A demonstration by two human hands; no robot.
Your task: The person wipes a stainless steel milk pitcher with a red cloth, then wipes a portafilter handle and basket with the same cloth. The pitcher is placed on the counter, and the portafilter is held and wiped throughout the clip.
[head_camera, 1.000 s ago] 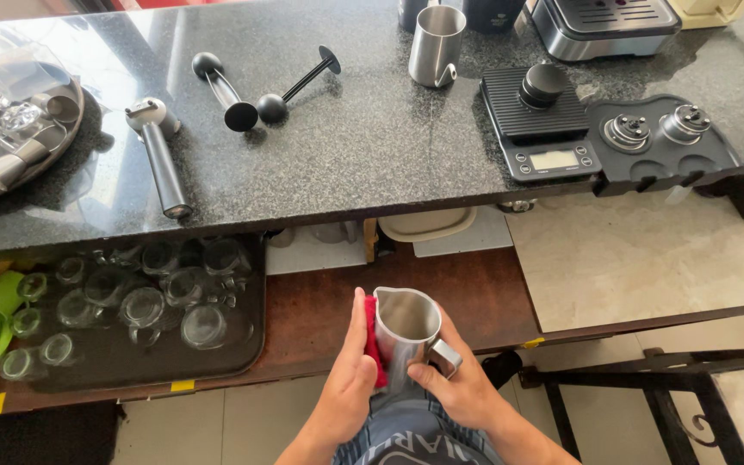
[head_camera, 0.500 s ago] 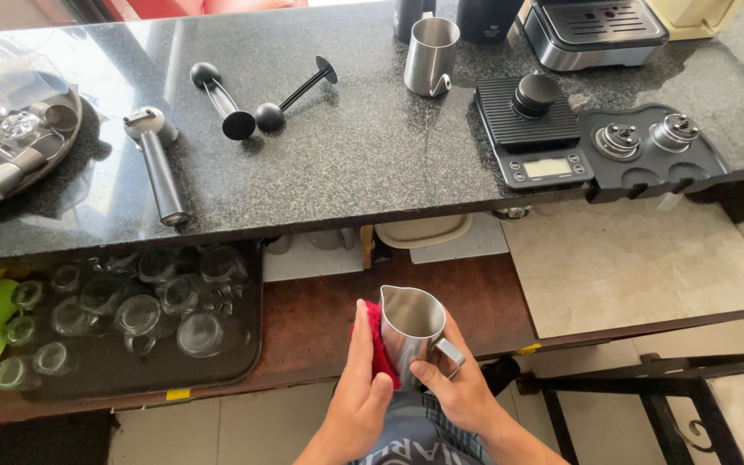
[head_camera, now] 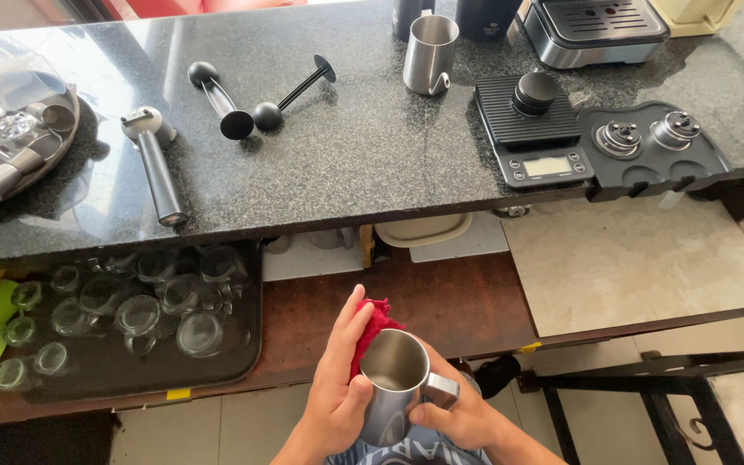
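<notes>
I hold a small steel milk jug (head_camera: 392, 379) low in front of me, its open mouth facing up toward the camera. My right hand (head_camera: 458, 419) grips it by the handle side. My left hand (head_camera: 337, 387) presses a red cloth (head_camera: 369, 329) against the jug's far left side, thumb wrapped round the jug wall. Both hands sit below the edge of the brown lower shelf (head_camera: 467, 301).
On the granite counter (head_camera: 363, 155) lie a portafilter (head_camera: 155, 164), two black tampers (head_camera: 256, 90), a second steel jug (head_camera: 430, 53), a black scale (head_camera: 534, 129), a tool mat (head_camera: 656, 142) and an espresso machine (head_camera: 596, 26). A tray of glasses (head_camera: 144, 301) sits lower left.
The jug has tipped and dropped toward me, so its mouth now faces up. The red cloth moved from the jug's left side to its far rim.
</notes>
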